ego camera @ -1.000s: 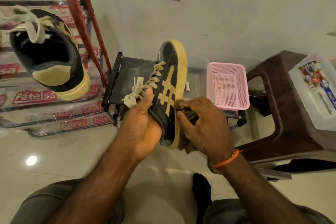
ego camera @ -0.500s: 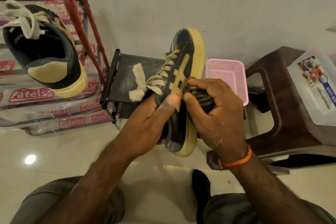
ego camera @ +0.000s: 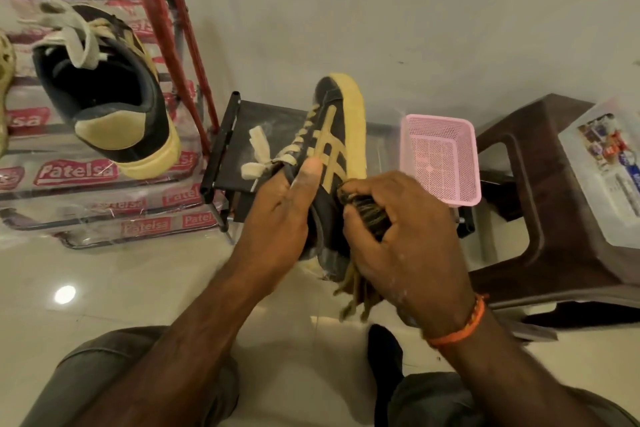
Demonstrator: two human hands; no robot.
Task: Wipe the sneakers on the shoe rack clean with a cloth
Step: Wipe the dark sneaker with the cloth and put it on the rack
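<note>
Clutching the sneaker [ego camera: 332,163] (toe up), left hand [ego camera: 277,215]; right hand [ego camera: 398,236] grip presses cloth [ego camera: 363,208] against it.

Held sneaker [ego camera: 341,135] sat centre, toe pointing away toward the wall, betw. left hand [ego camera: 277,215] on its lace side & right hand [ego camera: 398,239] w/ cloth [ego camera: 367,210] against its outer side. Second sneaker [ego camera: 110,94] lay on the shoe rack [ego camera: 104,211] far left — small stand [ego camera: 235,142] behind the hands, basket [ego camera: 440,156] to its right, stool [ego camera: 540,191] further right w/ a box [ego camera: 609,170] on top
</note>
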